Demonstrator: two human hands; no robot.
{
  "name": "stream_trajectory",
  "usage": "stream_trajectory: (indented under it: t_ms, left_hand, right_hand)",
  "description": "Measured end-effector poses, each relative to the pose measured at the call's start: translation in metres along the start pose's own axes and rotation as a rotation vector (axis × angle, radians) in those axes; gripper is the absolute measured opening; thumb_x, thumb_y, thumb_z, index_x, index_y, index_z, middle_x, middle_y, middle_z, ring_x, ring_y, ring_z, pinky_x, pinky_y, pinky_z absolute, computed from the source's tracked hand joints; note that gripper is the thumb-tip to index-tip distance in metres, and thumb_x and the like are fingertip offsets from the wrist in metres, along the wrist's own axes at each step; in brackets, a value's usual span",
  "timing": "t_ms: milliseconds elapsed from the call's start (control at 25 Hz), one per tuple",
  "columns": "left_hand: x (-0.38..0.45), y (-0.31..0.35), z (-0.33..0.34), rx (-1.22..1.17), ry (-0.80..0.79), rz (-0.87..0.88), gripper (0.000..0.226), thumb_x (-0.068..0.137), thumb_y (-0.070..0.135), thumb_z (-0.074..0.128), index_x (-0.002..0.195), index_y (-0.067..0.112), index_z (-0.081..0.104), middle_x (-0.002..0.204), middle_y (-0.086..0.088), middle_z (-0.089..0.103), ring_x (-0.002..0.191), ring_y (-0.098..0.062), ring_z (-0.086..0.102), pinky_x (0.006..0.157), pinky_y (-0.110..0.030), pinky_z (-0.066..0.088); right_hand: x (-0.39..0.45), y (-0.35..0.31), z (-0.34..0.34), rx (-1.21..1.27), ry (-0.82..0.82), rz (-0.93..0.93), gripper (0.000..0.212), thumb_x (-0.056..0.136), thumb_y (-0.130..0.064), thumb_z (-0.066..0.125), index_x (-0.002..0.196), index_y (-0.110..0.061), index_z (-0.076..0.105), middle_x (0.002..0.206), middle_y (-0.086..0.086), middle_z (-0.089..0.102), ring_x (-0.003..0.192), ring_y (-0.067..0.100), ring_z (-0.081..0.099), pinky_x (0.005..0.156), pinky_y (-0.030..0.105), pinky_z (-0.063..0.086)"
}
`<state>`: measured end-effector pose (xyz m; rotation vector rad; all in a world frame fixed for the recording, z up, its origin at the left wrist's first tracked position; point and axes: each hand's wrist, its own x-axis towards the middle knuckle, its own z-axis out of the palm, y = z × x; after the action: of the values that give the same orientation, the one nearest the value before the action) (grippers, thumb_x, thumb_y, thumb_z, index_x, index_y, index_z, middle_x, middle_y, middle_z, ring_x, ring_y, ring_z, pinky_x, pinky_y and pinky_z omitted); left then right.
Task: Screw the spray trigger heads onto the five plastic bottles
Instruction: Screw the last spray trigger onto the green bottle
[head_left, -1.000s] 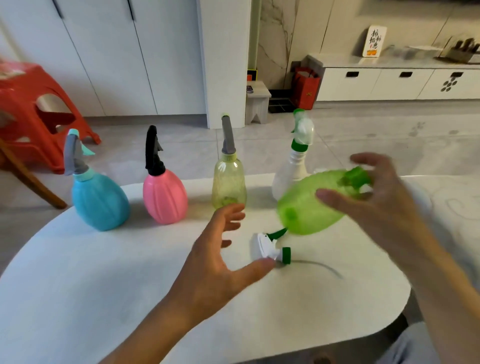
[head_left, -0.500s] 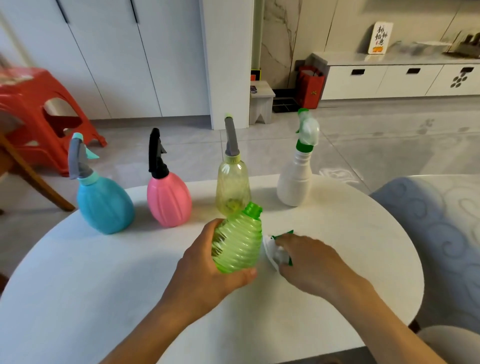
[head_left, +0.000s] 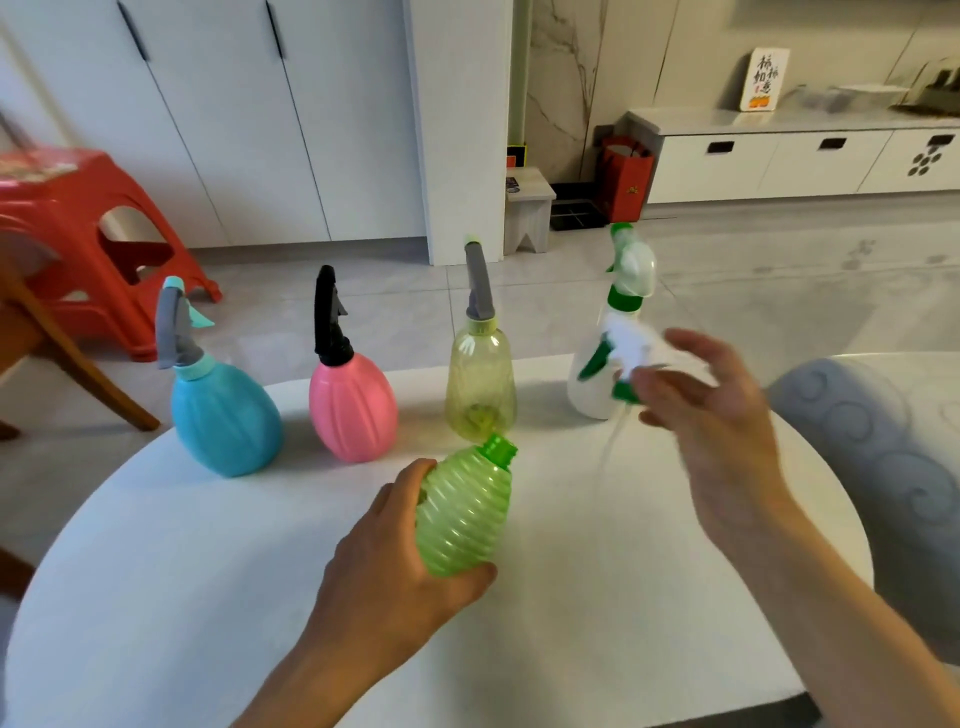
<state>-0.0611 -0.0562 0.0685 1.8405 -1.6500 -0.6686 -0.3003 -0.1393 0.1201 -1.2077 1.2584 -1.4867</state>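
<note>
Left hand (head_left: 384, 577) wraps the green bottle (head_left: 462, 512), tilted, near-centre on the table (head_left: 156, 597), neck open. Right hand (head_left: 711, 415) pinches the white-green trigger head (head_left: 626, 358) aloft at right, blurred. Bottle looks empty, light, thin-walled; best held at the ribbed belly. The white bottle (head_left: 587, 395) stands just behind the head; yellow bottle (head_left: 480, 384) crowds the neck.

Your right hand (head_left: 711, 410) has lifted the white-and-green trigger head (head_left: 626, 358) off the table (head_left: 597, 649), where it lay half a second ago, and now holds it blurred in the air toward the far right edge, in front of the white bottle (head_left: 587, 389), its thin tube dangling.
</note>
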Motion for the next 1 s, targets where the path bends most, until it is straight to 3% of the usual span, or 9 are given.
stream_trajectory:
  t_ms: [80, 160, 240, 520, 760, 1000]
  left_hand:
    - [-0.002, -0.001, 0.001, 0.035, -0.014, 0.017, 0.089, 0.051, 0.066, 0.074, 0.128, 0.051, 0.031, 0.116, 0.023, 0.055, 0.1, -0.008, 0.058, 0.084, -0.036, 0.051]
    - [-0.003, -0.001, 0.003, 0.094, -0.01, 0.038, 0.088, 0.053, 0.066, 0.072, 0.128, 0.051, 0.029, 0.118, 0.022, 0.052, 0.1, -0.009, 0.058, 0.082, -0.036, 0.051]
    - [-0.003, -0.001, 0.004, 0.138, 0.019, 0.048, 0.087, 0.055, 0.068, 0.071, 0.128, 0.051, 0.027, 0.117, 0.022, 0.051, 0.098, -0.011, 0.058, 0.078, -0.036, 0.052]
    - [-0.001, 0.001, 0.002, 0.128, 0.061, 0.058, 0.091, 0.056, 0.068, 0.072, 0.133, 0.045, 0.029, 0.118, 0.021, 0.052, 0.099, -0.011, 0.058, 0.078, -0.036, 0.051]
    - [-0.004, 0.006, 0.002, 0.146, 0.07, 0.126, 0.092, 0.056, 0.068, 0.072, 0.133, 0.047, 0.027, 0.118, 0.023, 0.05, 0.098, -0.008, 0.056, 0.073, -0.031, 0.05]
    - [0.0, 0.002, -0.003, 0.23, 0.109, 0.057, 0.091, 0.058, 0.066, 0.07, 0.134, 0.044, 0.026, 0.116, 0.019, 0.051, 0.095, -0.013, 0.055, 0.065, -0.029, 0.039]
  right_hand:
    - [0.004, -0.006, -0.009, 0.333, 0.057, 0.055, 0.043, 0.083, -0.014, 0.074, 0.122, -0.025, 0.06, 0.1, 0.0, 0.079, 0.093, 0.016, 0.073, 0.075, 0.026, 0.057]
    - [0.003, -0.004, -0.011, 0.417, 0.098, 0.091, 0.046, 0.09, -0.009, 0.069, 0.131, -0.024, 0.056, 0.11, 0.003, 0.076, 0.105, 0.024, 0.071, 0.084, 0.037, 0.057]
    - [0.002, -0.002, -0.01, 0.408, 0.122, 0.108, 0.047, 0.093, -0.004, 0.063, 0.134, -0.024, 0.053, 0.106, 0.003, 0.076, 0.106, 0.026, 0.07, 0.088, 0.04, 0.056]
    - [0.003, -0.004, -0.008, 0.253, 0.199, 0.126, 0.051, 0.093, -0.001, 0.063, 0.133, -0.029, 0.053, 0.113, -0.001, 0.07, 0.102, 0.02, 0.071, 0.085, 0.039, 0.059]
    - [-0.014, 0.01, 0.016, 0.185, -0.09, 0.179, 0.047, 0.091, 0.006, 0.062, 0.131, -0.017, 0.056, 0.103, 0.006, 0.078, 0.094, 0.022, 0.071, 0.078, 0.035, 0.055]
    - [0.006, -0.004, -0.008, 0.343, 0.13, 0.133, 0.039, 0.092, 0.003, 0.06, 0.124, -0.019, 0.061, 0.107, 0.009, 0.075, 0.093, 0.022, 0.071, 0.07, 0.032, 0.058]
